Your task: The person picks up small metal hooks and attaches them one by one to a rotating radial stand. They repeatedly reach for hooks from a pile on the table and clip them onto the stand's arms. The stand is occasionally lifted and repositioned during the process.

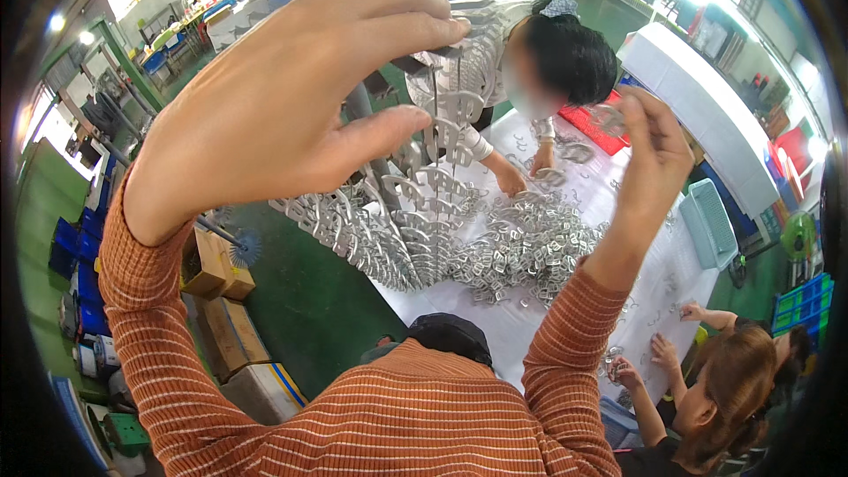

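My left hand (pixel 265 93) is raised beside a hanging rack, with thumb and fingers apart around a thin upright wire (pixel 434 93). I see nothing clasped in it. Rows of silver buckle-like metal pieces (pixel 415 238) hang from the rack below. Off to the right, my right hand (pixel 658 159) is raised over the table, its fingertips pinching a silver metal piece (pixel 608 120) whose exact shape is blurred. A large heap of loose metal pieces (pixel 521 252) lies on the white-covered table (pixel 658 287) between my arms.
Across the table a masked co-worker (pixel 565 53) bends over the heap, both hands among the pieces. Other people (pixel 724 380) work at the lower right. A red tray (pixel 596 128) and a light-blue basket (pixel 708 223) stand rightward. Cardboard boxes (pixel 231 336) sit on the green floor at left.
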`<action>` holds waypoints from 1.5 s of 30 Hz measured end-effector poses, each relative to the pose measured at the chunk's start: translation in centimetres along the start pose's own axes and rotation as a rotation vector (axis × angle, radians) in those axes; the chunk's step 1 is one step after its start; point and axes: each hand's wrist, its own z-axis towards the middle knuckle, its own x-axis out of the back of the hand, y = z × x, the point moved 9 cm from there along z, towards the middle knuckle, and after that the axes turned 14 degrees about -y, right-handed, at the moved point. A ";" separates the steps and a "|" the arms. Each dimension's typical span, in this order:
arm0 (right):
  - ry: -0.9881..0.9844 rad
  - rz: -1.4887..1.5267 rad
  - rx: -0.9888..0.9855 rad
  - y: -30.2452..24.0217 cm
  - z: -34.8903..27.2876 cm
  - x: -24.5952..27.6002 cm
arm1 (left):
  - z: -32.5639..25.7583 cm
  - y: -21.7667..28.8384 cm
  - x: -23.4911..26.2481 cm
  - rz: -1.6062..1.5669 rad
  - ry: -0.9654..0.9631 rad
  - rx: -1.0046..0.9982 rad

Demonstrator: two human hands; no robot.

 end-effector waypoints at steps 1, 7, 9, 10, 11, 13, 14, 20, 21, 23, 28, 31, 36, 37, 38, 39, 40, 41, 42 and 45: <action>0.029 -0.165 -0.032 1.0 0.4 2.5 | -0.1 0.0 0.1 -0.002 0.018 0.012; 0.150 -0.947 -0.088 1.0 0.3 5.4 | 0.6 -0.2 0.9 -0.058 0.097 0.061; -0.183 -0.332 -0.023 -0.3 0.9 -1.0 | 0.8 -0.5 0.8 -0.089 0.059 0.073; -0.297 -0.143 0.013 -1.5 0.9 -4.0 | 1.0 -0.5 0.7 -0.107 0.036 0.076; -0.378 -0.108 0.138 -3.5 0.8 -6.4 | 1.1 -0.6 0.4 -0.127 0.013 0.077; -0.534 0.208 0.066 -5.4 0.3 -10.1 | 1.0 -0.4 0.4 -0.158 -0.024 0.066; -0.558 0.269 0.066 -5.4 0.2 -10.8 | 1.1 -0.2 0.6 -0.170 -0.038 0.044; -0.495 0.310 0.128 -6.1 0.0 -11.0 | 0.5 0.6 0.3 -0.238 -0.102 -0.057; -0.457 0.343 0.068 -5.6 -0.1 -10.5 | 0.5 0.6 0.1 -0.241 -0.098 -0.055; -0.388 0.402 -0.041 -4.6 -0.1 -9.1 | 0.2 0.7 0.1 -0.182 -0.084 -0.052; -0.021 0.062 -0.102 1.3 0.4 0.7 | -0.3 0.0 -0.1 -0.141 -0.061 0.046; 0.058 -0.808 -0.299 2.7 0.5 6.3 | -0.2 -0.2 0.2 -0.187 -0.045 0.105; -0.088 -0.818 0.034 -2.1 0.3 0.6 | 0.3 0.7 1.6 -0.179 0.095 0.074; -0.198 -0.391 0.052 -3.1 0.4 -2.2 | 0.3 0.7 1.3 -0.185 0.067 0.066; -0.303 -0.188 0.051 -3.5 0.2 -4.8 | 0.1 0.6 0.9 -0.194 0.040 0.056; -0.379 -0.039 0.014 -4.9 -0.3 -6.9 | 0.3 0.6 0.7 -0.204 0.013 0.040; -0.433 0.065 0.030 -5.7 -0.7 -8.7 | 0.2 0.7 0.7 -0.203 -0.008 0.039; -0.484 0.162 0.047 -6.3 -0.9 -9.8 | 0.1 0.8 0.8 -0.205 -0.025 0.032; -0.493 0.249 0.042 -6.3 -0.9 -10.2 | 0.1 0.9 0.8 -0.206 -0.042 0.026; -0.547 0.396 0.046 -5.6 -0.8 -11.4 | -0.3 1.4 1.0 -0.195 -0.070 -0.037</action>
